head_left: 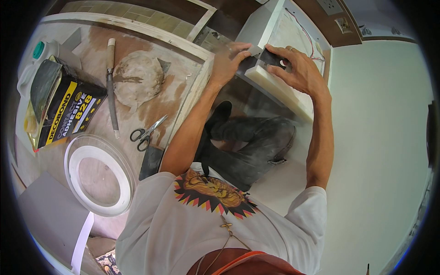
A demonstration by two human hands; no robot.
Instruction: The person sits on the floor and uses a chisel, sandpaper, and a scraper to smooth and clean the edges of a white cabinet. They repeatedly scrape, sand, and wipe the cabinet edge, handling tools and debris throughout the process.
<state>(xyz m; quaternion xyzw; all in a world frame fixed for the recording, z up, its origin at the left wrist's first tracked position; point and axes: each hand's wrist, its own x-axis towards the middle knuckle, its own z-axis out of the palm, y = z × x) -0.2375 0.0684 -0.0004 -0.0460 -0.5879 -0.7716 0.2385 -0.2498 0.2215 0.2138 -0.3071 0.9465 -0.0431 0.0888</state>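
Note:
My left hand (pixel 227 64), slightly blurred, is at the near corner of a pale box-like cabinet part (pixel 262 20). Its thumb and fingers close on a small grey piece (pixel 255 50) at that corner. Beside it, my right hand (pixel 299 68) curls over a dark flat piece (pixel 271 57), gripped between fingers and thumb; its exact kind is unclear. Directly below lies the cream-white edge of a panel (pixel 277 89), which the right thumb nearly touches. A thin red wire (pixel 302 28) runs inside the cabinet part behind my right hand.
On the worktop (pixel 156 110) at left lie scissors (pixel 145 133), a long wooden-handled tool (pixel 111 82), a crusted round lump (pixel 137 80), a clear-and-white ring (pixel 98 176), an adhesive can (pixel 64 103) and a white jug (pixel 50 50). A pale green wall (pixel 380 137) stands at right; sockets (pixel 330 5) are above.

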